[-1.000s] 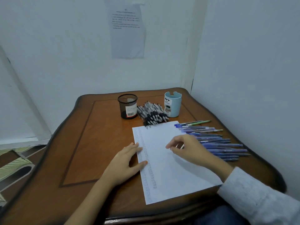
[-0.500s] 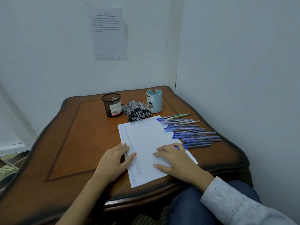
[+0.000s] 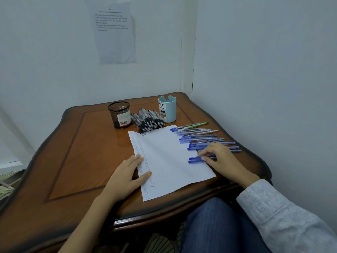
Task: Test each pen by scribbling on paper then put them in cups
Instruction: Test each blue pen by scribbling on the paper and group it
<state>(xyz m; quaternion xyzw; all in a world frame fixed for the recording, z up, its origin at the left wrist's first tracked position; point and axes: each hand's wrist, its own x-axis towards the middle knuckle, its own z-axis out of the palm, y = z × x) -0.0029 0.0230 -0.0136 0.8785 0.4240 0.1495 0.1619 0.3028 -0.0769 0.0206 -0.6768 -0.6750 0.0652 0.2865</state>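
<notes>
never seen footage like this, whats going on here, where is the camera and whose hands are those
There is no machine here. A person wears one wide-angle camera on the head, so you look down at their own two hands. On the wooden table lie a white sheet of paper, a pile of black pens between a black mesh cup and a light blue cup, and a row of blue pens on the right. The left hand lies flat on the paper's left edge and holds nothing. The right hand reaches onto the nearest blue pens; whether it already pinches one is unclear.
</notes>
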